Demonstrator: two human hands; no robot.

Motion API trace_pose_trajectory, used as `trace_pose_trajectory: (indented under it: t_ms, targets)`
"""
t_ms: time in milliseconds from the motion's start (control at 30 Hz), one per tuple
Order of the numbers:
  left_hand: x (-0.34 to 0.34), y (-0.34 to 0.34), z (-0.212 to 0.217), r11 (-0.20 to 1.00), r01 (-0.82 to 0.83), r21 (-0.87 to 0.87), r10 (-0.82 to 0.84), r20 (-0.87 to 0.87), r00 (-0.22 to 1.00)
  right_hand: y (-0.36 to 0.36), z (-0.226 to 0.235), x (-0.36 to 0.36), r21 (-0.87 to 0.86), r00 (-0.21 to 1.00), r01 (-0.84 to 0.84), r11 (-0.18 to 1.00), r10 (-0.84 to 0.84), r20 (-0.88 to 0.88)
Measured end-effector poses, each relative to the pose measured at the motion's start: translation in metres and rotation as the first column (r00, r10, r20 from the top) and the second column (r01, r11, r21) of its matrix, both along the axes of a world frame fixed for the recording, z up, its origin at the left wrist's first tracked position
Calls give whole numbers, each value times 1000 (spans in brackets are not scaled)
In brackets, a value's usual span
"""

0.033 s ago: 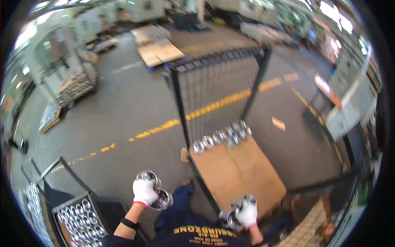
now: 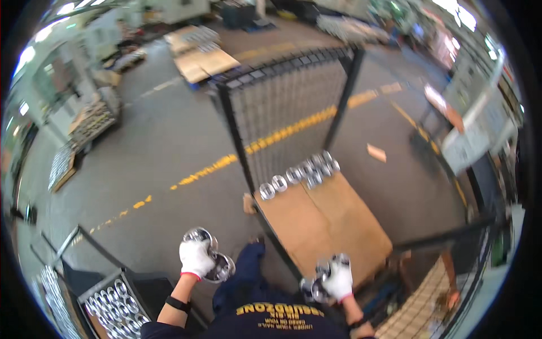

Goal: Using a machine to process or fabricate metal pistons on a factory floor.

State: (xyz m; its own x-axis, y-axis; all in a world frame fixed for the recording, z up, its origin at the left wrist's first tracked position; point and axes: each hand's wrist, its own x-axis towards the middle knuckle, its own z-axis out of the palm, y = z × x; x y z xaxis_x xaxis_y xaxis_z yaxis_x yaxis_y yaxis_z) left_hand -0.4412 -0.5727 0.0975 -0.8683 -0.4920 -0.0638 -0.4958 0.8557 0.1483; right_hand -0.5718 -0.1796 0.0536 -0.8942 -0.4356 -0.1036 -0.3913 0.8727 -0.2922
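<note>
My left hand [image 2: 195, 257], in a white glove, grips two shiny metal rings [image 2: 217, 265] above the grey floor. My right hand [image 2: 339, 278], also gloved, holds more metal rings [image 2: 312, 289] over the near edge of a black wire-mesh cage [image 2: 282, 107]. The cage floor is lined with a brown cardboard sheet [image 2: 324, 229]. A row of several metal rings [image 2: 299, 174] stands along the far mesh wall. At the lower left a black crate [image 2: 110, 299] holds several of the same rings.
A dashed yellow line [image 2: 214, 165] crosses the grey floor. Pallets with cardboard [image 2: 203, 59] stand at the back, and racks of parts [image 2: 84, 127] to the left. A small cardboard piece [image 2: 376, 152] lies right of the cage. Another mesh frame [image 2: 451, 271] is at the lower right.
</note>
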Motion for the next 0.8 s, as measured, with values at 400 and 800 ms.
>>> trace_pose_trajectory:
  t_ms: [400,800]
  targets:
    - [-200,-60,-76,756,644,116,-653,195,732,-117,-103,-146,124,973,68,990,-94,209]
    - [-289,-4,-306,722,641,259,-686,155,711,-185,-384,-310,185,946,84,979,-137,293]
